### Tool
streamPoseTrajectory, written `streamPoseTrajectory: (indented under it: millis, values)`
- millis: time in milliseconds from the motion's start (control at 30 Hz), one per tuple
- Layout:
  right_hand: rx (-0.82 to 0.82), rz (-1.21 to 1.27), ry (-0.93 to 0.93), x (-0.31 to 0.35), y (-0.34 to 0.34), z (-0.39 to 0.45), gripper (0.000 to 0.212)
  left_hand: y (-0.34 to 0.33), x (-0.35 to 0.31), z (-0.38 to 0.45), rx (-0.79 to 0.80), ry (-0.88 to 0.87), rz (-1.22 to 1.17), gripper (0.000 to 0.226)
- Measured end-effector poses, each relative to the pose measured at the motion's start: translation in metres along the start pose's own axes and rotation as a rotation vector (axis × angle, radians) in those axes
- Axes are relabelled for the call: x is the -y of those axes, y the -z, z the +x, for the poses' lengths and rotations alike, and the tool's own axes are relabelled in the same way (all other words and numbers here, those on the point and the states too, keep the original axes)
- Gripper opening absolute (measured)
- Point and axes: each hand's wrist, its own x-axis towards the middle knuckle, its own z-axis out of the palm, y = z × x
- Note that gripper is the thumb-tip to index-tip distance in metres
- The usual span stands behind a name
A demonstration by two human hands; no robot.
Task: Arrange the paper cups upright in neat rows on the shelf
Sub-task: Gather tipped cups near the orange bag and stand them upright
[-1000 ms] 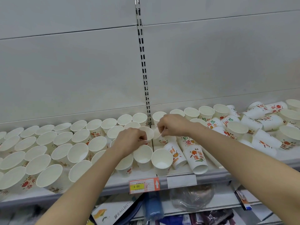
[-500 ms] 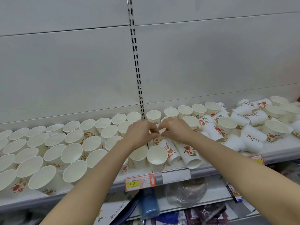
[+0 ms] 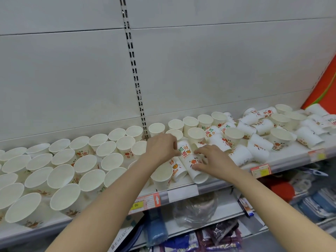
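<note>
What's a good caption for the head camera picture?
Two hands, left hand and right hand, sorting tipped paper cups on a shelf.

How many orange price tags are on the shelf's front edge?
3: one price tag between the arms, one just right of the right arm, one farther right. The arms may hide more.

Hands: right hand (image 3: pixel 214 159) shifts right onto a lying cup (image 3: pixel 195 167); left hand (image 3: pixel 161 147) parts from it, fingers curled at another lying cup (image 3: pixel 184 149).
</note>
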Motion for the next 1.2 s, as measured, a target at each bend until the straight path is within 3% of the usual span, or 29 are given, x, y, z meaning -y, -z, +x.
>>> streamPoseTrajectory:
  millis: [167, 333, 467, 600, 767, 833, 1000, 1200]
  values:
    - [0.059, -0.02, -0.027, 0.013, 0.001, -0.003, 0.069, -0.009, 0.003, 0.004, 0.139, 0.072, 0.126, 0.046]
    - [0.073, 0.011, -0.065, 0.019, -0.005, -0.002, 0.073, -0.008, 0.0, 0.007, 0.228, 0.148, -0.091, 0.026]
    - [0.075, 0.069, -0.121, 0.018, -0.012, -0.003, 0.074, -0.001, 0.003, 0.005, 0.149, 0.188, -0.2, 0.012]
    - [0.082, 0.214, -0.193, 0.016, -0.014, -0.001, 0.07, -0.006, 0.006, -0.001, 0.04, 0.125, -0.084, 0.007]
    - [-0.021, 0.326, -0.267, 0.015, -0.019, -0.007, 0.064, -0.011, 0.008, -0.002, 0.056, 0.092, -0.026, 0.006]
    - [-0.077, 0.318, -0.273, 0.018, -0.02, -0.013, 0.064, -0.005, 0.008, 0.001, 0.026, 0.101, -0.07, 0.014]
    - [-0.349, 0.261, -0.121, 0.028, -0.04, -0.032, 0.057, 0.002, -0.01, 0.025, -0.107, -0.02, -0.087, 0.024]
    - [-0.482, 0.101, -0.041, 0.018, -0.07, -0.036, 0.055, -0.022, -0.031, 0.063, 0.115, -0.038, 0.159, 0.049]
